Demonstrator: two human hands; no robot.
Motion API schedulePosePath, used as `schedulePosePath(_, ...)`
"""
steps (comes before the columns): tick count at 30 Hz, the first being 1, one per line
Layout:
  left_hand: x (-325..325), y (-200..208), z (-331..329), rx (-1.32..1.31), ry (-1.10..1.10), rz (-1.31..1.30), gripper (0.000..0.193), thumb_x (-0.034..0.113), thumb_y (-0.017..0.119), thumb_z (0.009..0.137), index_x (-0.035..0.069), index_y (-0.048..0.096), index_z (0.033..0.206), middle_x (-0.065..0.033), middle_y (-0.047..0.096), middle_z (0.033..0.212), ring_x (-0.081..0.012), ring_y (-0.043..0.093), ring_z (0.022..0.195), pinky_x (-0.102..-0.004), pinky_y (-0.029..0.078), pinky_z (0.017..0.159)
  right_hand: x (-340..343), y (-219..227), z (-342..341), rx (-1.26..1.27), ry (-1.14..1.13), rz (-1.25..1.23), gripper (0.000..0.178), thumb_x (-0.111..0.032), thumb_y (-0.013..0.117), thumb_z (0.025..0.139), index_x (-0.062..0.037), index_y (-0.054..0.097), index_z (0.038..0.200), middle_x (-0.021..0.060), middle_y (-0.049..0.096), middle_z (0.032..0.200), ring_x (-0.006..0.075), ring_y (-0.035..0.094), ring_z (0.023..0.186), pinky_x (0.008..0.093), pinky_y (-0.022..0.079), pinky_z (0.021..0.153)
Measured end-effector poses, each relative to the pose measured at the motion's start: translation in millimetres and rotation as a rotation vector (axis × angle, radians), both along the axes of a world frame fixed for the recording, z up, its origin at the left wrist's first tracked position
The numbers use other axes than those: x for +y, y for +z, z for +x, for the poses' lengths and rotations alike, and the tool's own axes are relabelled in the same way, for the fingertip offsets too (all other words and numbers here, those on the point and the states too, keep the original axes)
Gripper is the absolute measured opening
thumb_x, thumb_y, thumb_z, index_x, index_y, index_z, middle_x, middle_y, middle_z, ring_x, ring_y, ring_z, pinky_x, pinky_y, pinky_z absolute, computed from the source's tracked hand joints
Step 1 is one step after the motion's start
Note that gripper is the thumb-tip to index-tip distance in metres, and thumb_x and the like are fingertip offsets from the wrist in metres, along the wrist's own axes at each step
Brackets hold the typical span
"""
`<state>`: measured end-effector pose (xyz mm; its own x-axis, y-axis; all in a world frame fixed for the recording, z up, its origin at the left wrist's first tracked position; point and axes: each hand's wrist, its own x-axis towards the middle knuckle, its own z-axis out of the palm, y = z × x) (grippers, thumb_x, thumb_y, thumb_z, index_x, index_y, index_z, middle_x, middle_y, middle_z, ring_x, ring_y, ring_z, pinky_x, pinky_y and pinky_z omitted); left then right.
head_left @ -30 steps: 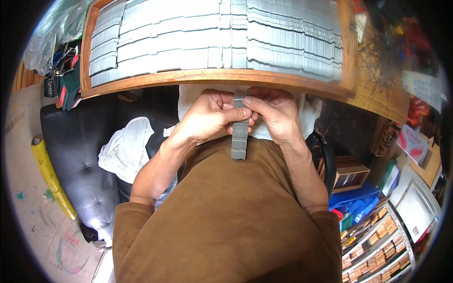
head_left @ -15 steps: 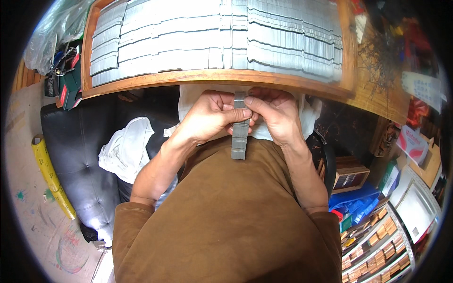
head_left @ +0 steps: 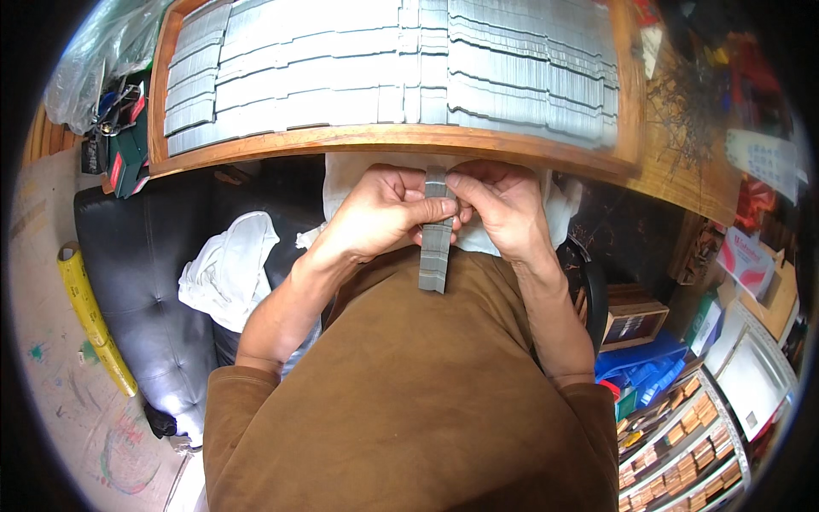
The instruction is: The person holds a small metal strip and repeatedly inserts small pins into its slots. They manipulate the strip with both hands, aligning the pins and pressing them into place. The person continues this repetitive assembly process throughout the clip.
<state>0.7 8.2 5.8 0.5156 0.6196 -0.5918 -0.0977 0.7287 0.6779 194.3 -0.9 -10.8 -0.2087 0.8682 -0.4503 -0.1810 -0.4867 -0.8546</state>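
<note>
Between my hands is a narrow stack of thin grey metal pieces (head_left: 433,260), its lower end hanging in front of my brown shirt. My left hand (head_left: 384,209) is closed on it from the left, with the thumb lying across the front of the stack. Near the top end, my right hand (head_left: 499,200) pinches it between thumb and fingers. The fingers behind the stack are partly hidden. Just beyond both hands stands a wooden tray (head_left: 341,136) packed with rows of similar thin grey metal pieces (head_left: 316,72).
A white cloth (head_left: 230,269) lies on a black padded seat (head_left: 141,282) at left, beside a yellow tube (head_left: 98,320). To the right are a small wooden box (head_left: 636,317), blue plastic (head_left: 653,371) and a rack (head_left: 682,435) of small brown pieces. Clear plastic (head_left: 107,64) sits far left.
The stack's lower end has slipped down very slightly. Both hands keep nearly the same place and grip.
</note>
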Motion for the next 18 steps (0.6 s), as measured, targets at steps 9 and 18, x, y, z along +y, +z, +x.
schedulePosePath(9,0.0,-6.2,-0.8,0.041,0.009,0.021,0.018,0.016,0.074,0.097,0.000,0.076,0.104,-0.0072,0.078,0.093,-0.0074,0.066,0.071,-0.0209,0.049,0.058,-0.7,0.4,-1.6,-0.012,-0.082,-0.011,0.011,-0.004,0.068,0.094,0.0052,0.072,0.098,0.0073,0.072,0.082,0.0107,0.062,0.064,0.0252,0.051,0.057)
schedulePosePath(18,-1.1,-0.9,-4.8,0.105,-0.068,0.039,0.018,0.019,0.076,0.096,0.001,0.075,0.098,-0.0057,0.077,0.083,-0.0070,0.066,0.069,-0.0218,0.049,0.059,-4.5,-8.0,7.6,0.033,0.054,-0.008,0.019,-0.011,0.074,0.097,0.0065,0.072,0.102,0.0089,0.073,0.085,0.0116,0.065,0.066,0.0244,0.054,0.060)
